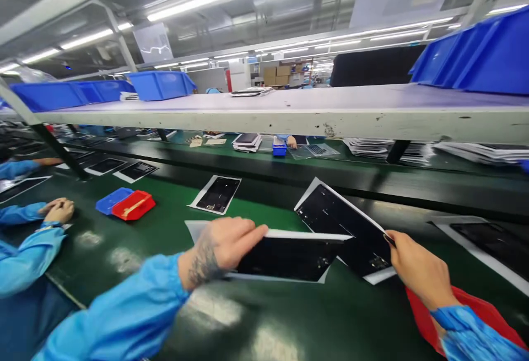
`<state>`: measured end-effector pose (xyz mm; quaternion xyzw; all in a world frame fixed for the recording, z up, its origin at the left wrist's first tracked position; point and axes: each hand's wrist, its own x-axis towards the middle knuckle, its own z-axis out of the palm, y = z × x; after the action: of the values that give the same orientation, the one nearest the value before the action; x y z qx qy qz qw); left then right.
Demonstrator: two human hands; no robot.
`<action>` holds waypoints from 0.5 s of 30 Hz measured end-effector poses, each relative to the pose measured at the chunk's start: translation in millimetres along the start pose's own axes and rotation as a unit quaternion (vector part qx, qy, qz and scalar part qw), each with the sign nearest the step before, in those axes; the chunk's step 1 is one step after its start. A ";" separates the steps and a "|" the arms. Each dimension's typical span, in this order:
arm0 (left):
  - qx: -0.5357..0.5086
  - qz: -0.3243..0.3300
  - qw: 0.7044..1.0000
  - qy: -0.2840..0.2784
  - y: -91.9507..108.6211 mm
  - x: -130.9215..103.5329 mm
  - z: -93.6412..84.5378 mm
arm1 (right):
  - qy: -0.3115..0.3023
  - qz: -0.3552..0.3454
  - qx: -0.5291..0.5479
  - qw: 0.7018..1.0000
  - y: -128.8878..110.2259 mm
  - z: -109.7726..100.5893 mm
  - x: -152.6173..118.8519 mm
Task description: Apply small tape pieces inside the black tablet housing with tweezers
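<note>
My left hand point(225, 242) is closed on the upper edge of a black panel with a white backing sheet point(285, 259). That panel is tilted above the green work surface, its dark face toward me. At the right, my right hand point(421, 267) pinches the edge of a second black panel on a white sheet point(345, 223), which slants up to the left. The left panel's right end overlaps the front of the second one. My right hand's fingertips are partly hidden behind its knuckles. Beneath my right forearm sits a red tray point(475, 311).
More black panels on white sheets lie at the middle point(219, 193) and right point(496, 242). A red bin point(134, 205) and a blue bin point(113, 200) stand left, near a co-worker's hands point(58, 210). A shelf point(264, 121) with blue bins point(161, 85) crosses above.
</note>
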<state>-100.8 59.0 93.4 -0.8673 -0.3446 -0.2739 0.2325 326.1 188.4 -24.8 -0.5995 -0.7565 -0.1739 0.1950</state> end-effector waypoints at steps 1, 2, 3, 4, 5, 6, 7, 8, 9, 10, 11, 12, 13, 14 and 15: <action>0.005 0.018 0.999 0.035 -15.8 16.7 -23.1 | 0.005 -0.007 0.005 1.000 -1.4 4.8 -1.9; -0.004 0.026 0.999 0.033 -32.1 35.9 -44.3 | 0.008 -0.013 0.009 1.000 -3.5 8.9 -3.4; -0.002 0.006 0.999 0.040 -48.8 56.9 -62.9 | 0.009 -0.015 0.013 1.000 -6.3 11.9 -4.8; 0.011 -0.017 0.998 0.054 -66.0 78.9 -78.5 | 0.010 -0.017 0.016 1.000 -9.4 13.9 -6.2; 0.009 -0.043 0.996 0.075 -83.9 101.3 -90.8 | 0.011 -0.021 0.018 1.000 -12.9 14.7 -7.8; -0.010 -0.061 0.992 0.110 -102.4 123.5 -99.7 | 0.012 -0.028 0.020 0.999 -16.6 14.2 -9.9; -0.035 -0.098 0.989 0.109 -121.6 145.1 -105.3 | 0.016 -0.038 0.021 0.999 -20.4 12.6 -12.5; -0.058 -0.125 0.985 0.106 -141.2 165.7 -107.7 | 0.022 -0.048 0.019 0.998 -24.4 9.9 -15.7; -0.064 -0.138 0.983 0.103 -161.1 185.3 -107.3 | 0.030 -0.057 0.016 0.998 -28.4 6.2 -19.5; -0.056 -0.147 0.982 0.102 -180.9 203.8 -104.2 | 0.037 -0.064 0.011 0.997 -32.4 1.6 -23.8; -0.047 -0.153 0.982 0.100 -200.0 221.3 -99.1 | 0.045 -0.068 0.006 0.997 -36.2 -3.7 -28.7; -0.040 -0.155 0.983 0.094 -218.0 237.9 -92.1 | 0.054 -0.072 0.004 0.996 -39.7 -9.5 -33.9; -0.041 -0.153 0.983 0.098 -234.3 253.3 -83.9 | 0.066 -0.078 0.005 0.995 -42.7 -15.4 -39.4; -0.043 -0.149 0.983 0.103 -248.7 267.6 -74.9 | 0.083 -0.090 0.010 0.992 -45.1 -21.4 -45.2; -0.045 -0.144 0.983 0.106 -260.9 280.6 -65.5 | 0.104 -0.107 0.015 0.989 -46.8 -27.1 -51.2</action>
<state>-138.8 322.9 376.2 -0.7840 -0.4269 -0.4104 0.1862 293.3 121.7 -28.5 -0.4910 -0.7942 -0.2435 0.2623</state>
